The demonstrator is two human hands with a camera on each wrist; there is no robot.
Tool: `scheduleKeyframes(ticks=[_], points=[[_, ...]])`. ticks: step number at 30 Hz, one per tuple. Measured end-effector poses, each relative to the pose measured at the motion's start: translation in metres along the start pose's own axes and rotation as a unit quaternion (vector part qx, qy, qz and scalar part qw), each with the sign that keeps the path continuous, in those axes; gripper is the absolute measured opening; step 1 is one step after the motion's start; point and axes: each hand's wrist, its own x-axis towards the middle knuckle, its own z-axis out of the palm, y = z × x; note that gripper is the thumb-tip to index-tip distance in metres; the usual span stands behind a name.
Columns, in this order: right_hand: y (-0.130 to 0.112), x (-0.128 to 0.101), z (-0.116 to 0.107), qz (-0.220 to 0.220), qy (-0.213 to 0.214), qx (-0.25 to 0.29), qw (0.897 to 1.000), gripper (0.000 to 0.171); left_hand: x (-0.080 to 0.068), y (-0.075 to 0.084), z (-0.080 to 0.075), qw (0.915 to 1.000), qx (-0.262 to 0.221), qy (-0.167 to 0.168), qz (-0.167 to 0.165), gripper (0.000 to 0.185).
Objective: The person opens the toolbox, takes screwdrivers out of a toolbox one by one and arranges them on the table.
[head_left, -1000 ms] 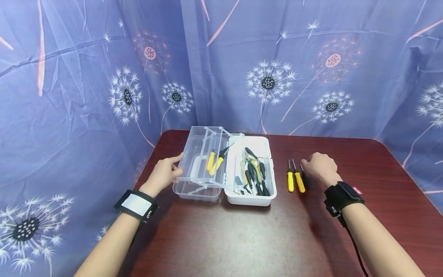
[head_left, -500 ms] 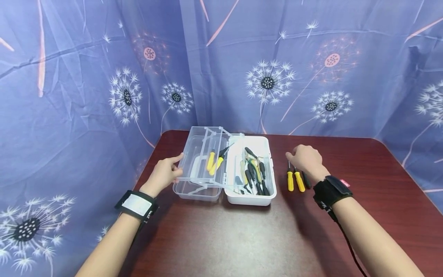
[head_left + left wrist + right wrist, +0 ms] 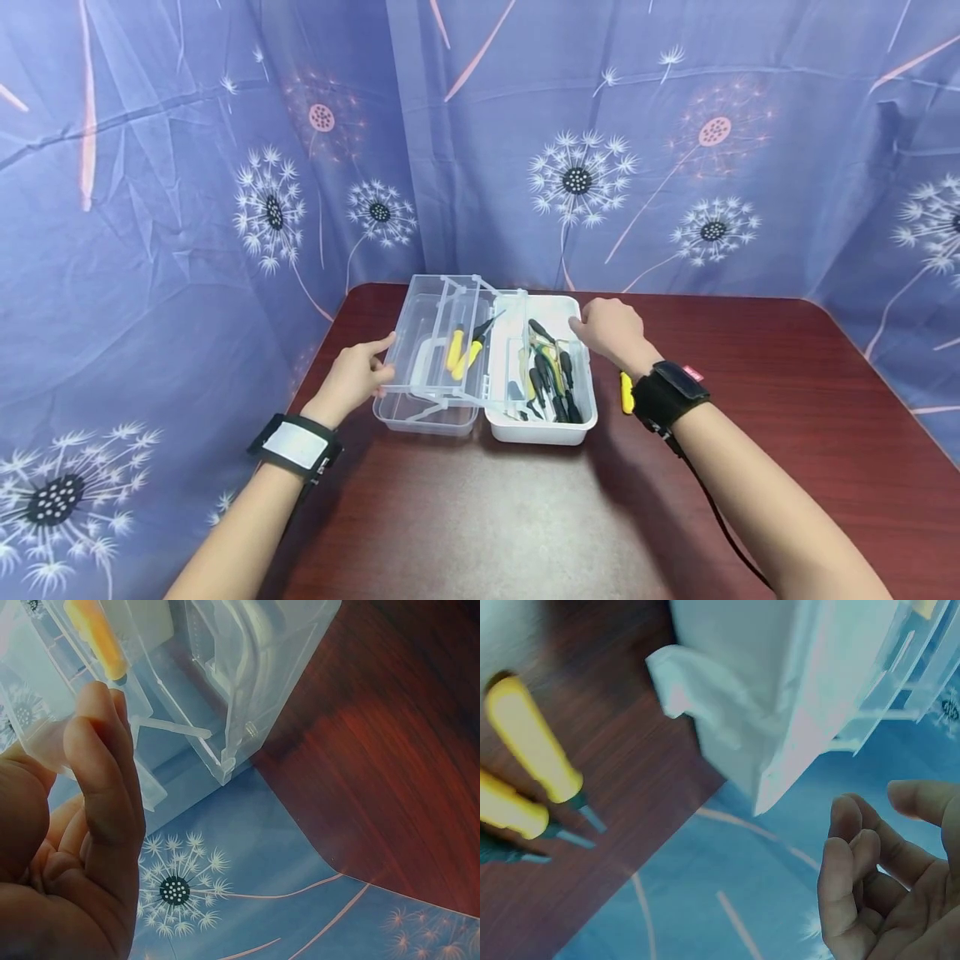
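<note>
My left hand (image 3: 352, 379) pinches the outer edge of the clear folding tray (image 3: 411, 329) of an opened toolbox, thumb and fingers at its rim. Two yellow-handled tools (image 3: 467, 358) lie in the tray. The white toolbox base (image 3: 536, 432) holds several screwdrivers (image 3: 553, 383) with black or yellow-green handles. Over the right rim of that base, in the head view, hovers my right hand (image 3: 615, 329) with loosely bent fingers and nothing in them. The right wrist view shows its thumb (image 3: 922, 801) apart from the fingertips, near the white box side (image 3: 739, 645).
Right of the toolbox, two yellow screwdrivers (image 3: 536, 742) and a black-handled one (image 3: 502, 850) lie on the dark red table (image 3: 750, 375); the right wrist partly hides them in the head view. A patterned blue curtain (image 3: 480, 167) hangs behind the table.
My right hand has moved left, from beside the loose screwdrivers, across them to the toolbox's right rim. The left hand and the tray have stayed in place.
</note>
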Motion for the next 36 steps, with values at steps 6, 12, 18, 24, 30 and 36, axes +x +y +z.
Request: scheduleKeyframes(ticks=[6,12,18,24,30,36], points=[[-0.025,0.008,0.005,-0.017,-0.002,-0.012,1.0,0.052,0.0,-0.001,-0.001,1.0,-0.002,0.0,-0.003,0.06],[-0.045,0.012,0.011,-0.032,-0.024,-0.011,0.999,0.053,0.0,-0.002,-0.002,1.0,0.0,0.001,-0.003,0.061],[-0.065,0.013,0.016,-0.053,-0.031,-0.022,0.998,0.052,0.0,-0.001,-0.002,1.0,-0.005,0.002,-0.001,0.061],[-0.084,0.015,0.024,-0.073,-0.042,-0.035,0.996,0.049,0.001,-0.001,-0.002,1.0,0.002,0.007,0.007,0.06],[-0.101,0.017,0.034,-0.073,-0.064,-0.041,0.994,0.047,0.0,0.0,-0.002,1.0,0.002,0.005,0.004,0.061],[-0.111,0.016,0.044,-0.07,-0.086,-0.049,0.993,0.041,-0.001,-0.001,-0.001,1.0,-0.003,0.0,0.003,0.06]])
